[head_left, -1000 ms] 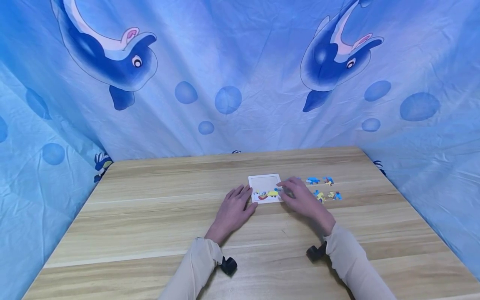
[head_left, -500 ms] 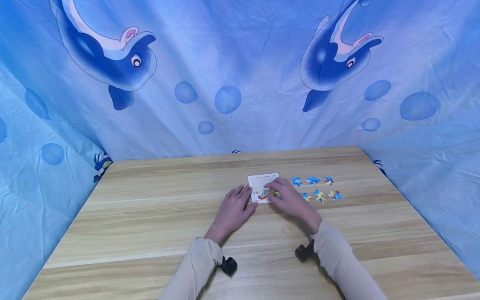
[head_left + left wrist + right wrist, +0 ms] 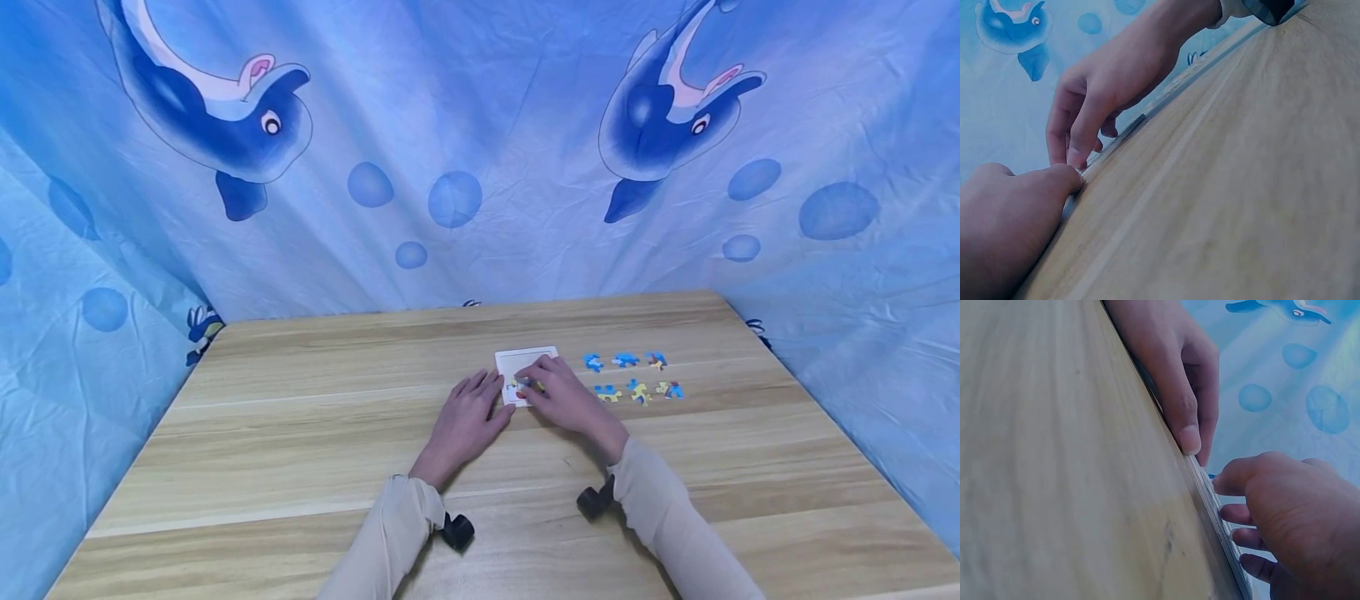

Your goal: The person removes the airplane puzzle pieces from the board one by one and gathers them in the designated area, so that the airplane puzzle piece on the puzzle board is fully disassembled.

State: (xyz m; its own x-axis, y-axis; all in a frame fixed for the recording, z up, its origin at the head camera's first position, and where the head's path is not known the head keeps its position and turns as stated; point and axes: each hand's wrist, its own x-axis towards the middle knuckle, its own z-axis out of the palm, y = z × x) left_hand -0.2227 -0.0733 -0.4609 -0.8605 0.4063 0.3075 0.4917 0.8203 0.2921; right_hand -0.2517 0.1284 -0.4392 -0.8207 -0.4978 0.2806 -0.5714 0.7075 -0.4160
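A white-rimmed puzzle tray [image 3: 506, 359] lies on the table with colourful pieces [image 3: 520, 394] along its near side. My left hand [image 3: 462, 425] rests at the tray's left edge, fingers nearly straight, its thumb by the near left corner. Above the tray, my right hand [image 3: 566, 398] has its thumb and index finger together, pinching what looks like a small puzzle piece, mostly hidden by the fingers. In the right wrist view a speck of blue shows at the tip of the right hand [image 3: 1297, 519]. The left wrist view shows both hands meeting at the tray's edge.
Loose jigsaw pieces lie right of the tray in two rows, among them a blue piece [image 3: 625, 360] and a yellow piece [image 3: 639, 392]. A wooden table [image 3: 315, 467] stretches around them. A blue dolphin-print curtain [image 3: 480, 125] hangs behind and at the sides.
My right hand has moved left across the tray, uncovering loose pieces on the right and now covering more of the tray's near pieces. The left hand has stayed put.
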